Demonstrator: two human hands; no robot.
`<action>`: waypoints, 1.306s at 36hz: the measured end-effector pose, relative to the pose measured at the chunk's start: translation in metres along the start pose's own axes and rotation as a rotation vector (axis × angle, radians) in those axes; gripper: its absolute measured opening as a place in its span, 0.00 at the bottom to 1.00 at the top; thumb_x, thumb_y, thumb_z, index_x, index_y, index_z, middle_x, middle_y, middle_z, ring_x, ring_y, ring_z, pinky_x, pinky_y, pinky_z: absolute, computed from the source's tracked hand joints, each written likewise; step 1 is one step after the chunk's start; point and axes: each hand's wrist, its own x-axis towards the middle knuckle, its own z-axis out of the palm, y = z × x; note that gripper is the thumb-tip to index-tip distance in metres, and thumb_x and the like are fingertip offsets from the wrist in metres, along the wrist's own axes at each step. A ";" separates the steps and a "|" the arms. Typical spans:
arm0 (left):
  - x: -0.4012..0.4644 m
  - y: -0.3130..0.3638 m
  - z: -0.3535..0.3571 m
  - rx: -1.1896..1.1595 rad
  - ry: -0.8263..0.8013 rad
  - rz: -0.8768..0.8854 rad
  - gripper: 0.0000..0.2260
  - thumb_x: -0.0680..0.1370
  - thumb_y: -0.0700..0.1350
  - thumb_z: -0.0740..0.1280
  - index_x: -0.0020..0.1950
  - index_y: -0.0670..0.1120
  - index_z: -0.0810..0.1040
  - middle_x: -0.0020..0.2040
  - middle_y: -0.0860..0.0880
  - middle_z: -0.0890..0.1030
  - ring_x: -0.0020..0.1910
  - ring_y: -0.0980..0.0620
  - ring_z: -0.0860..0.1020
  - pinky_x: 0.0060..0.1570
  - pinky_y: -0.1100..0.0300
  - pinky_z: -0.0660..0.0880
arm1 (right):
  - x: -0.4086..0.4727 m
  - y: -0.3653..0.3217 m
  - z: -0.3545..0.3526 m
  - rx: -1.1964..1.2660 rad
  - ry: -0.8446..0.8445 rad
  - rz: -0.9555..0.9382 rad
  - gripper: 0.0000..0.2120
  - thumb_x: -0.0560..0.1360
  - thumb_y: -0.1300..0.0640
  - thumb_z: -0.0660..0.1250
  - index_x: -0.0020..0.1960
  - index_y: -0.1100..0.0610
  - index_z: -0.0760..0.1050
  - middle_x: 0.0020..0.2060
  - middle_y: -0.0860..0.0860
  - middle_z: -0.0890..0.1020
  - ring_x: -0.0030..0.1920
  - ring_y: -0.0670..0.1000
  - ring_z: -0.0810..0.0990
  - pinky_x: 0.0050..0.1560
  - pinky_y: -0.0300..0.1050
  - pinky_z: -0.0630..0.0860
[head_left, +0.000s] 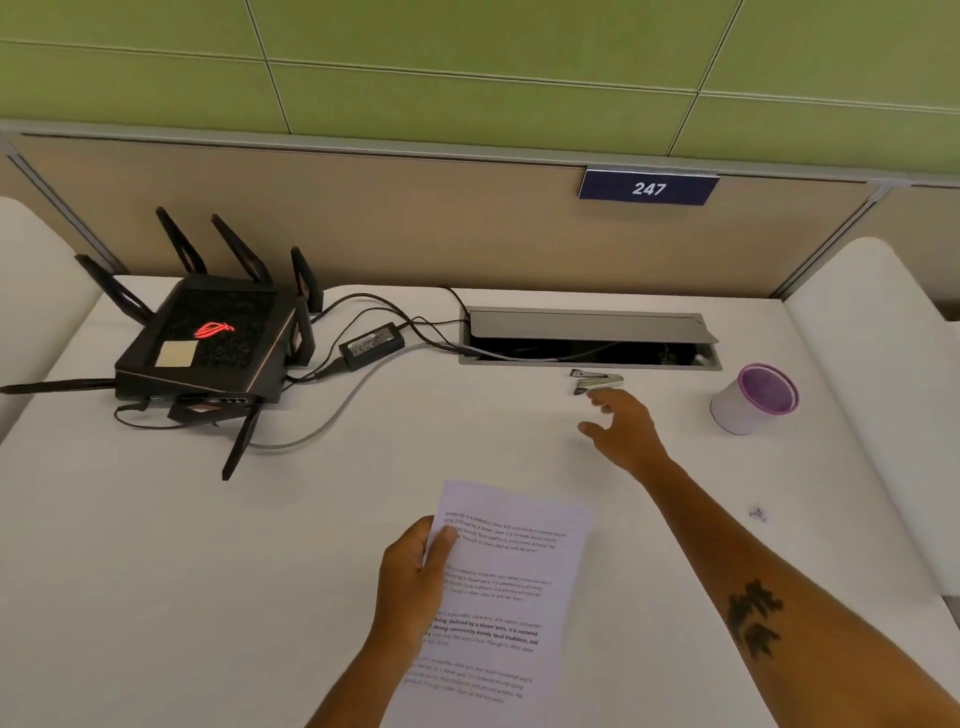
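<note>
A white worktop carries a black router at the left. Near the front edge, printed paper (perhaps several sheets) is pinched at its left edge by the left hand, thumb on top. The right hand reaches forward, fingers spread and holding nothing, just short of a small stapler lying on the worktop. Stapling seems not yet begun: the stapler must be grasped first.

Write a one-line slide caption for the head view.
Left hand holds printed paper at a white desk while the open right hand reaches toward a small stapler.
</note>
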 end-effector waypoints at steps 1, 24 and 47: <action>0.003 0.000 0.002 0.006 -0.005 0.002 0.09 0.86 0.52 0.65 0.52 0.53 0.84 0.45 0.55 0.88 0.43 0.50 0.87 0.41 0.57 0.83 | 0.010 0.002 0.000 -0.033 0.008 -0.005 0.28 0.75 0.57 0.77 0.73 0.56 0.74 0.69 0.55 0.78 0.68 0.56 0.76 0.68 0.49 0.73; 0.027 -0.002 0.007 0.073 -0.064 -0.009 0.10 0.86 0.45 0.64 0.56 0.56 0.84 0.48 0.65 0.87 0.47 0.61 0.86 0.43 0.68 0.81 | 0.096 0.017 0.013 -0.368 -0.031 -0.167 0.21 0.80 0.55 0.72 0.72 0.53 0.73 0.69 0.52 0.76 0.69 0.57 0.74 0.71 0.56 0.67; -0.023 0.009 -0.013 0.053 -0.051 0.079 0.09 0.87 0.47 0.64 0.57 0.52 0.84 0.49 0.55 0.89 0.45 0.60 0.86 0.41 0.66 0.81 | -0.054 -0.093 -0.027 0.014 -0.445 -0.434 0.17 0.79 0.50 0.73 0.67 0.43 0.76 0.60 0.37 0.80 0.58 0.39 0.80 0.59 0.36 0.76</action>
